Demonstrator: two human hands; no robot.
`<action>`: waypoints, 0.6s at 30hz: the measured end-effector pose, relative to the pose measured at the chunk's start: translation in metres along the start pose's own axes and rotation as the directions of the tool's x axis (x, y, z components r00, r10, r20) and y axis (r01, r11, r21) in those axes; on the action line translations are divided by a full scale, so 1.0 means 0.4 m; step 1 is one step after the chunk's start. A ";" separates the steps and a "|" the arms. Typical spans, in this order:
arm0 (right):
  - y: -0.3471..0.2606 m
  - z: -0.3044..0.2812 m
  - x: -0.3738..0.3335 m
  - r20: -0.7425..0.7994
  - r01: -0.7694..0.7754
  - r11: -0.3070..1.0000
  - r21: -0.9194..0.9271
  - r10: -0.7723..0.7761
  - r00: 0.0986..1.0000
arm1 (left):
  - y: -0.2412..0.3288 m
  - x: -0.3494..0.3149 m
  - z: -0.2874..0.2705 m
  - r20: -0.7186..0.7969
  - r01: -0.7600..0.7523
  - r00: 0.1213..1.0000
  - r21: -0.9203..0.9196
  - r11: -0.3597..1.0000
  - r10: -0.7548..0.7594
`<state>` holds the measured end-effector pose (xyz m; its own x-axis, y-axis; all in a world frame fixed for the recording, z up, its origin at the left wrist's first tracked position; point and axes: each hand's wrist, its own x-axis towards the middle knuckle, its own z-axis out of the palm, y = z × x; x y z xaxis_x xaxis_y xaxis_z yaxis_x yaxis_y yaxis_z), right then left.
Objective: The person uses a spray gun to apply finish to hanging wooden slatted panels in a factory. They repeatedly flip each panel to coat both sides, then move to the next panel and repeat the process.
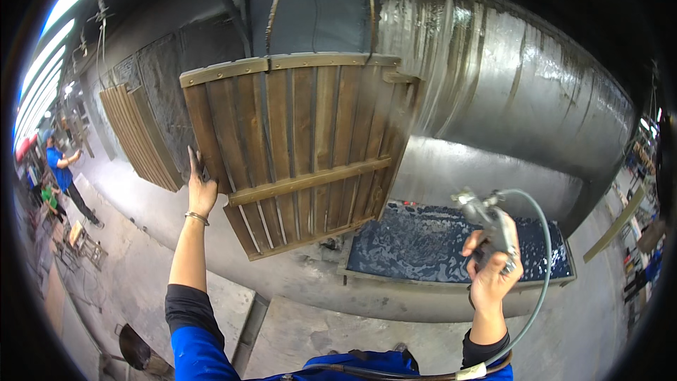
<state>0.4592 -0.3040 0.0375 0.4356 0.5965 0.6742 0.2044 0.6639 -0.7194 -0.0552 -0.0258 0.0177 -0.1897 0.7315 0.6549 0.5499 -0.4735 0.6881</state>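
Observation:
A brown slatted wooden panel (303, 120) hangs tilted in front of me, with paler rails across its top and middle. My left hand (202, 189) is at its left edge, index finger pointing up and the other fingers against the edge, partly hidden. In my right hand (493, 264) is a metal spray gun (486, 222), gripped by its handle and aimed toward the panel's right side. A faint mist shows near that side. From the gun a grey-green hose (544, 254) loops down past my right forearm.
Behind the panel stands a wet, streaked metal wall (493, 70) above a trough (451, 279) of dark, foamy liquid. Two cords (279, 0) run up from the panel. Another slatted panel (137, 134) hangs at left. A person in blue (62, 166) stands far left; a dark scoop-like container (134, 347) lies lower left.

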 end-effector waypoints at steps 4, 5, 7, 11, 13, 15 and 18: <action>0.054 -0.011 -0.018 0.145 -0.176 0.984 0.001 0.174 0.974 | -0.029 0.005 0.002 0.023 0.003 1.000 -0.026 1.000 -0.002; 0.060 -0.016 -0.020 0.163 -0.233 0.972 -0.005 0.231 0.959 | -0.035 0.008 0.003 0.027 0.010 1.000 -0.060 0.998 -0.008; 0.062 -0.035 -0.003 0.124 -0.231 0.970 -0.069 0.238 0.963 | -0.043 0.003 0.003 -0.016 0.049 0.999 -0.074 0.996 -0.050; 0.067 -0.047 0.059 -0.040 0.044 0.998 -0.050 -0.046 0.998 | -0.028 0.002 -0.007 -0.063 0.013 0.998 -0.258 0.966 -0.030; 0.096 -0.039 0.078 -0.109 0.109 0.992 -0.067 -0.116 0.987 | -0.008 -0.005 -0.016 -0.073 0.039 0.995 -0.274 0.961 -0.062; 0.155 -0.016 0.078 -0.095 0.014 0.991 -0.134 -0.027 0.995 | 0.015 -0.017 -0.014 -0.089 -0.009 0.996 -0.237 0.971 -0.013; 0.263 0.022 0.047 -0.022 -0.287 0.948 -0.138 0.287 0.958 | 0.061 -0.046 -0.027 -0.099 0.004 0.995 -0.207 0.978 -0.025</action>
<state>0.4812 -0.2190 -0.0241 0.4949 0.7518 0.4358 0.1899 0.3958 -0.8985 -0.0473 -0.0562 0.0257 -0.2833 0.6909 0.6652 0.3688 -0.5618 0.7405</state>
